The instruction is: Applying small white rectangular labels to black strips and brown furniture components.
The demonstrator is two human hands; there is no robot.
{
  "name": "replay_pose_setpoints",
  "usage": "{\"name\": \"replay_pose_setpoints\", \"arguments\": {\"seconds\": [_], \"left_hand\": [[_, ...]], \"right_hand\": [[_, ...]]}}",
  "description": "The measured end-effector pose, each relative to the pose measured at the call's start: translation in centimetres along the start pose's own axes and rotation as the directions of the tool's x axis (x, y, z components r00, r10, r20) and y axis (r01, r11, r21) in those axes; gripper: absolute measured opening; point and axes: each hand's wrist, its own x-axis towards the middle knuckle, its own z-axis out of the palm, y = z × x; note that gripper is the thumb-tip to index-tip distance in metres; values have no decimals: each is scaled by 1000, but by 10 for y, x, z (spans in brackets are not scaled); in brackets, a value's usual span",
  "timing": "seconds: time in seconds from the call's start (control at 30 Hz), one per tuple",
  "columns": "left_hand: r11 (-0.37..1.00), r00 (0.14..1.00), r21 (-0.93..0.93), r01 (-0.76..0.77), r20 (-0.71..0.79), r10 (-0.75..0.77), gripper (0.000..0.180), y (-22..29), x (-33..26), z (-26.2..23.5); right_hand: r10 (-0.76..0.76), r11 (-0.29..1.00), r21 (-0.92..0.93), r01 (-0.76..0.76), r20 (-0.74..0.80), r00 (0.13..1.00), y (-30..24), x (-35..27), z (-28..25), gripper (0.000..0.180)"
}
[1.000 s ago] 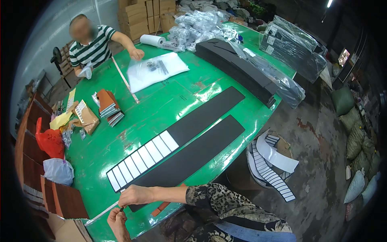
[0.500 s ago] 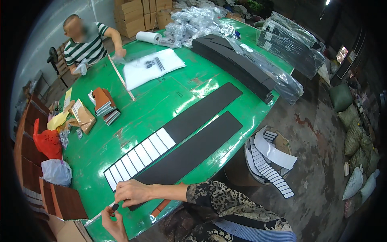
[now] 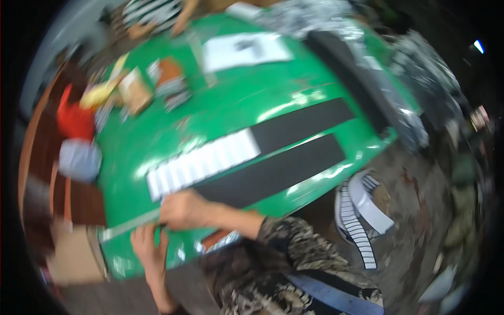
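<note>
My right hand point(image 3: 184, 210) is closed, its fingertips pinching a small black piece point(image 3: 161, 227) that is smeared by motion. Just below and to the left, my left hand point(image 3: 149, 247) has its thumb and fingers apart, close to that piece. Beyond my right hand lies a long black strip point(image 3: 278, 170) on the green table. Alongside it, a second black strip point(image 3: 307, 123) carries a row of white rectangular patches point(image 3: 205, 163) over its left half. The right wrist hides the near end of the closer strip.
The green table point(image 3: 220, 113) holds brown bundles point(image 3: 170, 79), a white sheet stack point(image 3: 273, 47) and long black panels point(image 3: 346, 73). A drum with offcut strips point(image 3: 362, 210) stands right. Brown boards point(image 3: 86, 202) and a carton point(image 3: 79, 257) are left. A person point(image 3: 152, 16) works across the table.
The view has swung, shifting the table's contents up and right, with blur. My left thumb and fingers have spread from the small black piece; my right hand stays closed.
</note>
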Motion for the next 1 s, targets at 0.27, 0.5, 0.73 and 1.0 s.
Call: {"name": "replay_pose_setpoints", "arguments": {"seconds": [0.27, 0.5, 0.73, 1.0], "left_hand": [[957, 973, -186, 224, -3, -229, 38, -3, -13, -6], [852, 960, -443, 279, 138, -243, 54, 28, -51, -1], [676, 932, -649, 349, 166, -323, 32, 50, -62, 64], [668, 944, -686, 287, 85, -319, 34, 29, -77, 65]], "right_hand": [[107, 988, 93, -121, 140, 984, -8, 1, -7, 27], [500, 749, 454, -482, 89, 862, 12, 6, -20, 25], [806, 247, 729, -638, 212, 553, 16, 1, -40, 26], [526, 756, 229, -614, 346, 777, -52, -20, -107, 25]]}}
